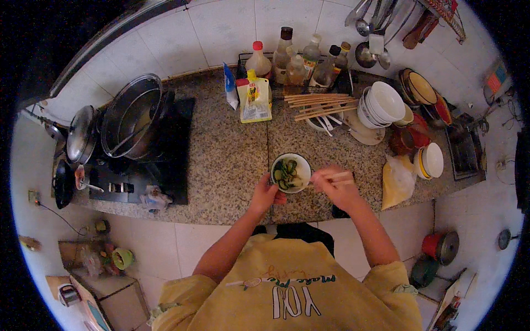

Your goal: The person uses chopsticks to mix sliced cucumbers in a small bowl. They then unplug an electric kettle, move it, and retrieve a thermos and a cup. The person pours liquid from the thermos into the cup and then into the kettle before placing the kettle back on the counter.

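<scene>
the small white bowl (303, 168) is at the front of the granite countertop (226, 160), about midway along its front edge; whether its base touches the stone cannot be told from where i stand. contents: dark green slices (285, 174), apparently cucumber.

left hand (270, 193): closed on the bowl's near left side, thumb toward the rim, evidently to keep it from sliding or tipping. right hand (330, 185): fingers closed round pale chopsticks (339, 176) at the bowl's right side, rear ends projecting rightward; the tips are too blurred to place. the bowl's forward position presumably spares the person a long reach.

condiment bottles (312, 55) stand upright along the back edge, seemingly kept there to leave the front free. a yellow-capped pouch (255, 105) is placed before them. right of centre, loose chopsticks (320, 99) lie together beside white spoons (327, 127). a stack of white bowls (386, 102) is nested toward the back right corner, likely to save room. near the left end, a deep pot (124, 110) stands on the black hob (179, 132), a utensil leaning inside.
</scene>
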Tool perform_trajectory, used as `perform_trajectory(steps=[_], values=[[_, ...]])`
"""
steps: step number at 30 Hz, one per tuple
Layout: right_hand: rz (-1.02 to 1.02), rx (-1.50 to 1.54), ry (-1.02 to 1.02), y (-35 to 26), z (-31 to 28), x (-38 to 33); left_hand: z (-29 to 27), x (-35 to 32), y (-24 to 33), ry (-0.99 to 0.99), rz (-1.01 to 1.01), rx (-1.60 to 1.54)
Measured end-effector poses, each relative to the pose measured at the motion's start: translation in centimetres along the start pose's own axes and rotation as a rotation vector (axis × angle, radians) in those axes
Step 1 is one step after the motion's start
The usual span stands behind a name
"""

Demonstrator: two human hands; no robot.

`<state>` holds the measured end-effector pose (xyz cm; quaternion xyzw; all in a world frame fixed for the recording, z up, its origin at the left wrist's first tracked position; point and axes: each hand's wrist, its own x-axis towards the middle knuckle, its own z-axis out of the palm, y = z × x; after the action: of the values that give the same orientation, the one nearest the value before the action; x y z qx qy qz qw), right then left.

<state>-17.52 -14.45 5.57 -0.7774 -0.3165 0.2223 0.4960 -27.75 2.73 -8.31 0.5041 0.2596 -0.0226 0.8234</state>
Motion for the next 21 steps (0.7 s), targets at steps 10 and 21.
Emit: perform_trajectory(steps=[10,21], values=[[0.085,-0.233,0.253,0.3,-0.4,1.7,0.1,0.0,0.0,0.02,-0.029,0.015],[-0.174,-0.11,0.078,1.8,0.3,0.0,-0.1,0.6,-1.0,0.027,-0.034,-0.027]])
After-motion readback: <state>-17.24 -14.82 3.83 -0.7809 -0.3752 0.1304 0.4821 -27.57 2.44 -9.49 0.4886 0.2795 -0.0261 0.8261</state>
